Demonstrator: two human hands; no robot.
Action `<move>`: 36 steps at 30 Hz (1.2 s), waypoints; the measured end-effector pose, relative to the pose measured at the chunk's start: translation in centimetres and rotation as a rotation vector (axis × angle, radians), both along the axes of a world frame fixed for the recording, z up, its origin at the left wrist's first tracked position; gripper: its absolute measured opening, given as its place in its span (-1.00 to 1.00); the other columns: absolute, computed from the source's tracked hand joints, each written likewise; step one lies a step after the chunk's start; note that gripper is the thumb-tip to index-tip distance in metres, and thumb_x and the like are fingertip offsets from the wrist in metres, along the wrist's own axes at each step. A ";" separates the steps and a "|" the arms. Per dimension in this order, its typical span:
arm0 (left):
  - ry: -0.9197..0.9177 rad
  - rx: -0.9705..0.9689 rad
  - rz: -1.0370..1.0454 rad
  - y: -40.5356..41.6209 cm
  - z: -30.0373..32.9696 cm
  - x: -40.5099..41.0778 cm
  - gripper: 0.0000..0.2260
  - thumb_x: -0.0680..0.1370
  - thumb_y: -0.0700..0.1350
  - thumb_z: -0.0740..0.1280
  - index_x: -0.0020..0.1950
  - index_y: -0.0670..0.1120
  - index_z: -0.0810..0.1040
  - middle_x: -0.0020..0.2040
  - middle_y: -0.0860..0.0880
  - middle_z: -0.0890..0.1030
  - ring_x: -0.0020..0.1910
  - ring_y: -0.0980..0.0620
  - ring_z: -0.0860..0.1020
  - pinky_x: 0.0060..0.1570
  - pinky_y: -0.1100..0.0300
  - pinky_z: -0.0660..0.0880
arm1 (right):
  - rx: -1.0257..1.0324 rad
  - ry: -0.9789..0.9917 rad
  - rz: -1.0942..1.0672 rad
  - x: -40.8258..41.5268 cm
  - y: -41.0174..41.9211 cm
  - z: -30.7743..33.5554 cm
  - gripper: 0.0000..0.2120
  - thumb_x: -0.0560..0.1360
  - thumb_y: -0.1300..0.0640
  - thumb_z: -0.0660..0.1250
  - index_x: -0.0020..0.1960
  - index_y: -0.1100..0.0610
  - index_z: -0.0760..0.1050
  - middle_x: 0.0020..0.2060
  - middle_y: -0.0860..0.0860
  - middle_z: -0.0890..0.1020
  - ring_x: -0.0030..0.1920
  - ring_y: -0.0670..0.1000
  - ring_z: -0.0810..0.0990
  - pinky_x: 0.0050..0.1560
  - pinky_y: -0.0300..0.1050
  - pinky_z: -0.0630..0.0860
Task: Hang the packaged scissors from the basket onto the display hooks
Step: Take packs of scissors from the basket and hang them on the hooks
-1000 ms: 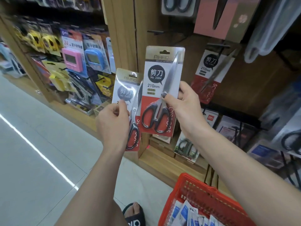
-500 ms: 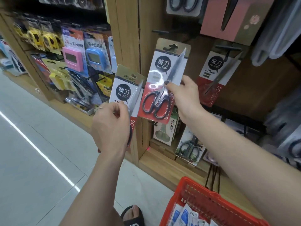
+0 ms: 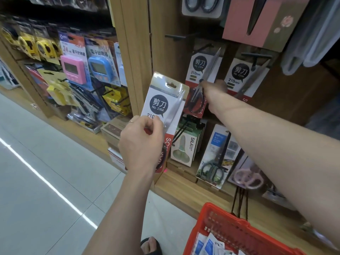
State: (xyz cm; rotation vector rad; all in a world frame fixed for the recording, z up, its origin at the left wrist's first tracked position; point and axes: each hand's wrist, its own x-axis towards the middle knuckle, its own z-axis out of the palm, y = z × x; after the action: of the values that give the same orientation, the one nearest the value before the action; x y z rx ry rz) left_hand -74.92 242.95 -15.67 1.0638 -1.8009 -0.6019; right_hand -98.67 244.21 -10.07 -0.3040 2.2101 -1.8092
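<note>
The right hand (image 3: 214, 89) holds a scissors pack (image 3: 199, 78) at a display hook (image 3: 202, 47), seemingly just hung. The left hand (image 3: 140, 144) pinches a second scissors pack (image 3: 163, 105), not yet hung. The red basket (image 3: 226, 223) below holds further packets, so work remains.

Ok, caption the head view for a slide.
Right hand slides one scissors pack onto a hook while left hand holds another pack.

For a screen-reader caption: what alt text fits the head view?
A person's right hand holds a packaged pair of scissors at a display hook on a wooden shelf, while the left hand grips a second identical pack. A red basket sits below.
</note>
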 end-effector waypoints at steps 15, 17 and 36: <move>0.311 0.290 -0.259 -0.6 0.7 -1.9 -0.60 0.64 0.04 0.38 -0.36 -0.09 0.50 -0.34 -0.04 0.58 -0.32 0.00 0.57 -0.28 0.15 0.49 | -0.282 -0.224 0.551 11.0 6.9 -2.1 -0.65 0.70 -0.13 0.20 0.29 0.05 0.59 0.07 0.08 0.76 0.09 0.10 0.75 0.16 0.01 0.67; 0.315 0.297 -0.299 -0.7 0.6 -2.0 -0.61 0.65 0.04 0.37 -0.33 -0.11 0.53 -0.35 -0.03 0.57 -0.33 0.02 0.55 -0.26 0.12 0.51 | -0.274 -0.106 0.575 11.9 7.1 -2.2 -0.78 0.66 0.11 0.32 0.28 0.08 0.60 0.06 0.07 0.76 0.04 0.11 0.76 0.02 -0.02 0.69; 0.161 0.130 -0.211 -3.8 -0.3 -3.9 -0.42 0.74 0.19 0.07 0.71 0.21 -0.09 0.73 0.01 0.00 0.69 -0.01 -0.03 0.43 0.08 0.01 | -0.309 0.272 0.457 12.3 7.5 -0.8 -0.79 0.66 0.25 0.34 0.23 0.01 0.58 0.13 -0.02 0.74 0.15 -0.05 0.72 0.14 -0.02 0.69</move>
State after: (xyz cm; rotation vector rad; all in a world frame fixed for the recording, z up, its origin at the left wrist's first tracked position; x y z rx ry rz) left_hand -78.79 239.16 -15.94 0.8880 -1.7629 -0.9171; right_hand -86.40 251.76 -10.88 -1.0791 1.7991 -1.9141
